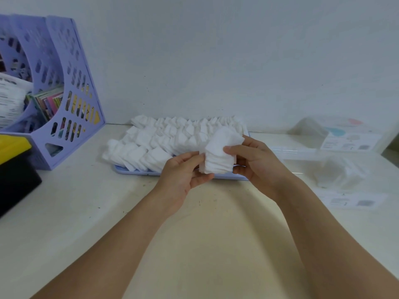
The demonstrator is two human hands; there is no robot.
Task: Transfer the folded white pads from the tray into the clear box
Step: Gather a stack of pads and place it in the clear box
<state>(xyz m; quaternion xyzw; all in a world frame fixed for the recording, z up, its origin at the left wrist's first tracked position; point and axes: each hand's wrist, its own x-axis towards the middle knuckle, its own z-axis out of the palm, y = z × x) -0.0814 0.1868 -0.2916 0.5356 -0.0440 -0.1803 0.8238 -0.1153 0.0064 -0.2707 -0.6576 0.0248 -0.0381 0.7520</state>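
Observation:
A pale blue tray [138, 172] in the middle of the table carries several rows of folded white pads [164, 137]. In front of its right end, both hands hold a small stack of white pads [219, 160] above the table. My left hand [183, 171] grips the stack's left edge between thumb and fingers. My right hand [254, 160] pinches the top pad and the stack's right side. A clear box [339, 175] with some white pads inside stands to the right of my right hand.
A lilac file rack [64, 100] full of papers stands at the back left, with a yellow and black case [15, 160] in front of it. A second clear box [336, 134] with a label stands at the back right against the wall.

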